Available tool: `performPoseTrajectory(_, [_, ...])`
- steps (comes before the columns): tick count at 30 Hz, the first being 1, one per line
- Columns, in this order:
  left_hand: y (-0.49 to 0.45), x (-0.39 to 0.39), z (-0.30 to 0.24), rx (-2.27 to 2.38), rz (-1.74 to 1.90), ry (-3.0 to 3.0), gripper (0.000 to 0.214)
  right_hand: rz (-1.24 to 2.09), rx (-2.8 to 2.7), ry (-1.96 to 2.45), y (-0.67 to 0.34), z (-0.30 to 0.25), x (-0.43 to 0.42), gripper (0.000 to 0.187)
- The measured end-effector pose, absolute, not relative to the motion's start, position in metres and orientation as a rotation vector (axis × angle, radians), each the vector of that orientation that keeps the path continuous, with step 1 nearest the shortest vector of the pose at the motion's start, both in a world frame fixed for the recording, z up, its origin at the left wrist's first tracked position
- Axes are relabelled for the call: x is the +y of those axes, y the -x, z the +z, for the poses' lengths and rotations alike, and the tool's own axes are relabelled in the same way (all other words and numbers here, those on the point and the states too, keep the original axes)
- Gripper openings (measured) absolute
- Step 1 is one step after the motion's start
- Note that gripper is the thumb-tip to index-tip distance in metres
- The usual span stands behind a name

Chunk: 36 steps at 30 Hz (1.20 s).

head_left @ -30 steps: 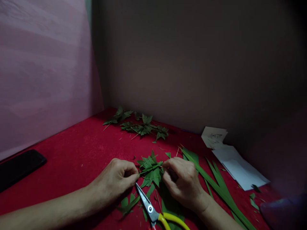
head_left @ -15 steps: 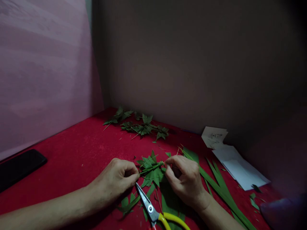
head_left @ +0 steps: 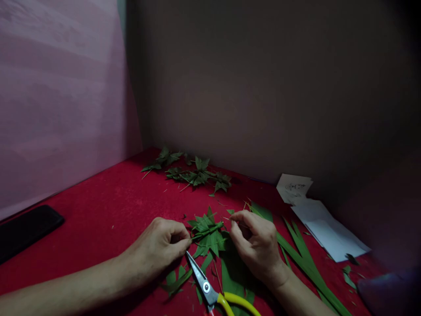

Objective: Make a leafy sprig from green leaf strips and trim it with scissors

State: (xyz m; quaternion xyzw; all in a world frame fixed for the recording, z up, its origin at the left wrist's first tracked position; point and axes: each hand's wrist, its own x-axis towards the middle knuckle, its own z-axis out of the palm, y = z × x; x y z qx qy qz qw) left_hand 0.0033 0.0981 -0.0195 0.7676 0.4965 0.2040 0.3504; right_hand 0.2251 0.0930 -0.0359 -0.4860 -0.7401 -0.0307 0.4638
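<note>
My left hand [head_left: 164, 240] is closed in a pinch on the narrow end of a green leaf bundle [head_left: 208, 232] with pointed, star-like tips. Just right of the bundle, my right hand [head_left: 255, 239] pinches a thin pale sliver [head_left: 226, 218] whose tip sticks out leftward from the fingertips. A small gap separates those fingertips from the bundle. Scissors [head_left: 206, 287] with yellow handles lie below, partly opened, their tip close to my left fingers. Under and around them are cut leaf pieces [head_left: 176, 284] and a broad leaf [head_left: 232, 278].
Several similar leaf bundles [head_left: 197, 175] lie at the back of the red cloth [head_left: 108, 210]. Long leaf strips [head_left: 305, 263] stretch along the right. White papers [head_left: 330, 228] rest beyond them, beside a card with a drawing [head_left: 294, 188]. A dark phone-like slab [head_left: 31, 230] lies at left.
My right hand has shifted slightly right, away from the leaf bundle, and the pale sliver at its fingertips now shows. My left hand, the bundle and the scissors have stayed put.
</note>
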Motion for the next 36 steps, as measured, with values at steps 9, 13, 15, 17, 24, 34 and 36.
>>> performPoseTrajectory(9, [-0.0036, 0.0975, -0.0160, 1.277, 0.512, -2.000, 0.026, 0.025, -1.719, 1.258, -0.2272, -0.0365, 0.0952, 0.009])
performPoseTrajectory(13, [-0.0031, 0.0976, -0.0174, 1.278, 0.519, -1.986, 0.025, 0.029, -1.713, 1.264, -0.2272, -0.0371, 0.0955, 0.009])
performPoseTrajectory(15, [-0.0027, 0.0977, -0.0188, 1.281, 0.524, -1.974, 0.025, 0.029, -1.710, 1.274, -0.2272, -0.0369, 0.0957, 0.008])
performPoseTrajectory(17, [-0.0025, 0.0979, -0.0198, 1.283, 0.534, -1.961, 0.025, 0.028, -1.706, 1.288, -0.2271, -0.0365, 0.0960, 0.008])
performPoseTrajectory(24, [-0.0041, 0.0983, -0.0204, 1.285, 0.554, -1.921, 0.025, 0.044, -1.686, 1.333, -0.2278, -0.0354, 0.0960, 0.012])
performPoseTrajectory(34, [-0.0010, 0.0989, -0.0206, 1.302, 0.638, -1.905, 0.027, 0.032, -1.657, 1.399, -0.2275, -0.0333, 0.0994, 0.018])
performPoseTrajectory(36, [-0.0008, 0.0993, -0.0196, 1.300, 0.669, -1.900, 0.028, 0.031, -1.655, 1.418, -0.2279, -0.0336, 0.1001, 0.020])
